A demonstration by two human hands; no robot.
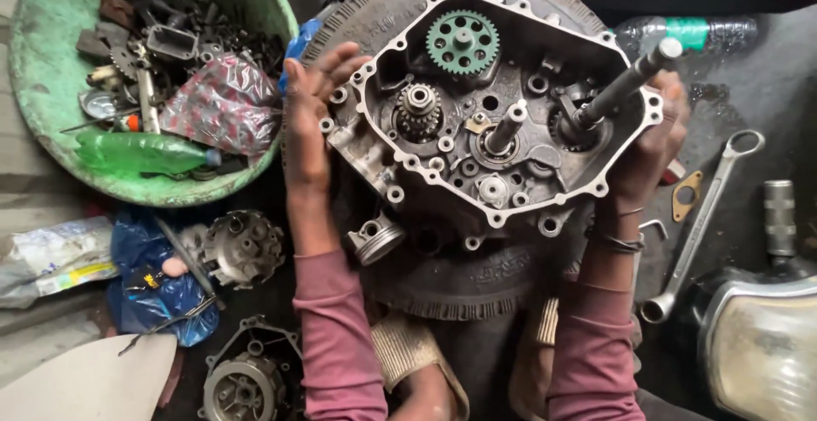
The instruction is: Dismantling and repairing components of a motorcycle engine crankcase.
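Grey metal fills the middle of my view; it is an engine case (489,110), open side up, resting on a black tyre (459,280) right in front of me; the case lies between my two hands, so neither one is much nearer. My left hand (311,110) is flat against the left edge of the case, fingers spread and pointing far; it presses the edge but does not close round anything. My right hand (651,144) is on the right edge, mostly behind the case; it looks curled round the rim, but I cannot tell how tight the grip is.

The case runs longest from far left to near right; its open face looks up at me. A green gear (461,42) sits at the far side; a small steel gear (419,106) is left of the middle; a short shaft (507,125) stands up in the centre. A long shaft (625,85) sticks out on the right, leaning up and to the far right, just beside my right hand.

A green bowl (51,63) full of small parts is at the far left; a long spanner (702,225) lies to the right, well apart from the case; a clutch part (242,246) lies near left on the floor.
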